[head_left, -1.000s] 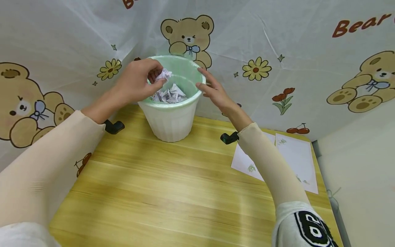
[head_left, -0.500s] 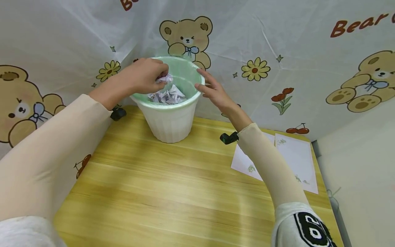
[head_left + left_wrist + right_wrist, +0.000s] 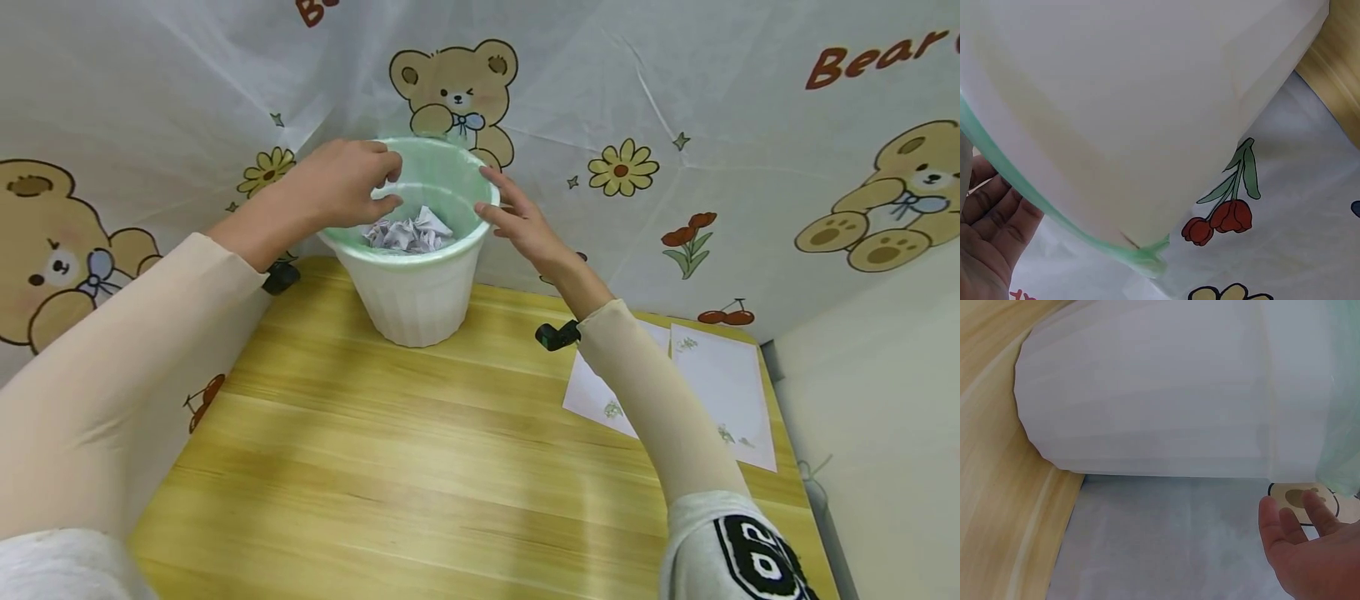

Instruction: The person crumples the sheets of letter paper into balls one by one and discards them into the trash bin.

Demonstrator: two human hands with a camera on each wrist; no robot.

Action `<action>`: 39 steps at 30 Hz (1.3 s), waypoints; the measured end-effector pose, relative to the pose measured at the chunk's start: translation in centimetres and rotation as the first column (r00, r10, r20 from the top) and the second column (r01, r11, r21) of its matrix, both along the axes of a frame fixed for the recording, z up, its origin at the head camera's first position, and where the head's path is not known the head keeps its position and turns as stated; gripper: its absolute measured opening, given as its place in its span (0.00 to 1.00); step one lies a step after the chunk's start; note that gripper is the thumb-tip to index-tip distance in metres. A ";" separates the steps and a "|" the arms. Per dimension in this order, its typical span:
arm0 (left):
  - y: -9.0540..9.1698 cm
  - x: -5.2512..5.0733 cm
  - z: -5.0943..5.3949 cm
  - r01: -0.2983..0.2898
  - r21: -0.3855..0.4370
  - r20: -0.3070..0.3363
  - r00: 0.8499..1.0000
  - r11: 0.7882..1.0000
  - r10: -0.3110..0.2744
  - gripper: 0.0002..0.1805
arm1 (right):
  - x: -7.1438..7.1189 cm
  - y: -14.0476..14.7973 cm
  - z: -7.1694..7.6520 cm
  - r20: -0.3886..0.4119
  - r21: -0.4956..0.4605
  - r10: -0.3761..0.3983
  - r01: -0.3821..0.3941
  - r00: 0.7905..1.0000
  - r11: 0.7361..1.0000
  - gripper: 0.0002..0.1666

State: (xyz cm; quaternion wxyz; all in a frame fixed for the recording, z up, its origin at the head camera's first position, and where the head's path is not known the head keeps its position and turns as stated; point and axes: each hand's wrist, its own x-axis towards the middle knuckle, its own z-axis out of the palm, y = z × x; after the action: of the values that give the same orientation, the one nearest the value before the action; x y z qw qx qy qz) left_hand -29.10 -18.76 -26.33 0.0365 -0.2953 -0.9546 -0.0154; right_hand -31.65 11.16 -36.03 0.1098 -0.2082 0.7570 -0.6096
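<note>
A white bin with a green liner stands at the back of the wooden table, crumpled white paper lying inside it. Above the bin's left rim, the left hand has its fingers bent loosely and apart, with nothing visible between them. The right hand rests its fingertips at the right rim, fingers spread. In the left wrist view the left hand shows behind the green rim; in the right wrist view the right hand is beside the bin.
Two printed sheets of paper lie at the table's right, one near the edge and the other partly under the right forearm. A bear-patterned cloth hangs behind the bin. The wooden table extends in front.
The left hand moved right over the bin with a crumpled paper ball, then let it go; its fingers have parted. The right hand has stayed at the rim.
</note>
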 end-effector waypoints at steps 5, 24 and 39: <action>0.0 0.2 -0.2 0.002 -0.001 0.000 1.000 1.000 -0.002 0.17 | -0.1 0.1 0.0 -0.002 0.008 -0.005 0.005 1.000 1.000 0.42; -1.9 2.3 -1.6 -0.019 0.255 -0.057 0.998 0.967 0.034 0.18 | 0.3 2.4 0.3 -0.041 0.030 -0.034 0.035 0.999 0.999 0.34; -2.5 8.0 -4.8 0.145 0.817 -0.291 0.939 0.558 0.181 0.11 | 4.1 12.6 -3.7 -0.041 0.095 -0.198 0.201 0.979 0.975 0.30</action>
State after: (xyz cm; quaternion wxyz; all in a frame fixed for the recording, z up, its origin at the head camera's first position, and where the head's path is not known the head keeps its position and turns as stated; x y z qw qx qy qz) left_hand -21.14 -21.29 -31.14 0.3364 -0.2311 -0.8156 -0.4102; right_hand -27.54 23.80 -39.72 0.0463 -0.1347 0.8049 -0.5761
